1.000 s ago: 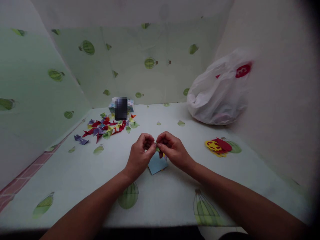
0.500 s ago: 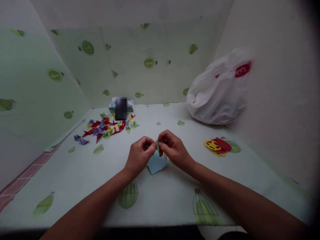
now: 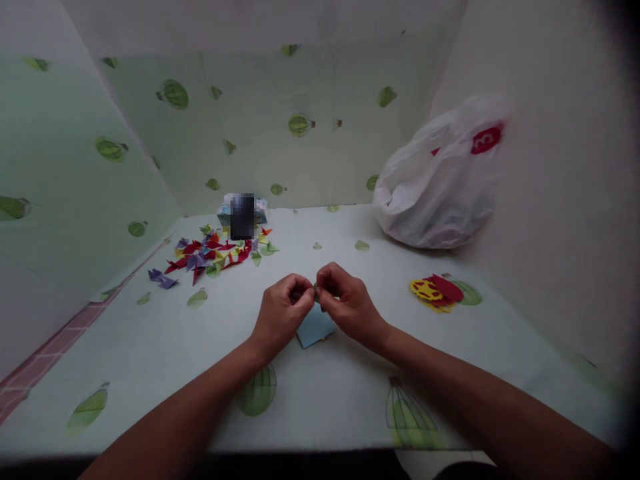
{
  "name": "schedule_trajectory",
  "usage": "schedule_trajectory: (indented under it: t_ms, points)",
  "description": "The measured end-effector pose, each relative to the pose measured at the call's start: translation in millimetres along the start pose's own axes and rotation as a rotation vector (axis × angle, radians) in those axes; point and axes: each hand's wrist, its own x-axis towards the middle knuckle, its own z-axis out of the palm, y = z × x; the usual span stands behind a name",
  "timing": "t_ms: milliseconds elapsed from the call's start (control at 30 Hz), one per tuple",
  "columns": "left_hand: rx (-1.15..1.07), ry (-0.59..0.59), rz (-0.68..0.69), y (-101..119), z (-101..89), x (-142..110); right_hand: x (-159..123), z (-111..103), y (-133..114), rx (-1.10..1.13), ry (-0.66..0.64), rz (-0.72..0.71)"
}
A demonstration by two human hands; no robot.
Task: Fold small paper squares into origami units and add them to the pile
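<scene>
Between my fingertips is a small piece of folded green paper (image 3: 316,291), mostly covered by the fingers. My left hand (image 3: 286,305) pinches it from the left, thumb against the fingers. My right hand (image 3: 349,300) pinches it from the right, close to the left fingertips. Just beneath both hands lies a light blue square of paper (image 3: 316,326) on the table, its upper part hidden by the hands. To the left and farther back is a pile of folded paper cranes (image 3: 200,257) in red, purple, green, yellow and orange.
A blurred dark object (image 3: 243,217) stands before a tissue box (image 3: 224,211) behind the pile. At the back right sits a white plastic bag (image 3: 435,193). Yellow and red cut-out shapes (image 3: 436,294) lie on the right side of the table (image 3: 200,373). Walls rise behind and on both sides.
The fingertips have shifted a little and drawn closer together around the green paper, so less of it shows than half a second ago. Everything else stays in place.
</scene>
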Motion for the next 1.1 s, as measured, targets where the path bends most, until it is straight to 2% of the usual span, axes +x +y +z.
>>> schedule_trajectory:
  t_ms: [100, 333, 600, 833, 1100]
  points:
    - [0.032, 0.012, 0.016, -1, -0.7, 1, -1, 0, 1, -0.028, -0.055, -0.049]
    - [-0.006, 0.008, -0.008, -4, -1.2, 3, -2, 2, 5, 0.133, -0.063, 0.027]
    - [-0.019, -0.011, 0.006, -6, -1.2, 3, -2, 2, 5, -0.018, -0.038, -0.056]
    - [-0.284, -0.074, -0.045, -8, -2.0, 5, 4, -1, 7, 0.218, -0.011, 0.097]
    - [-0.294, -0.013, -0.062, -10, -0.5, 6, 5, 3, 12, 0.342, -0.027, 0.131]
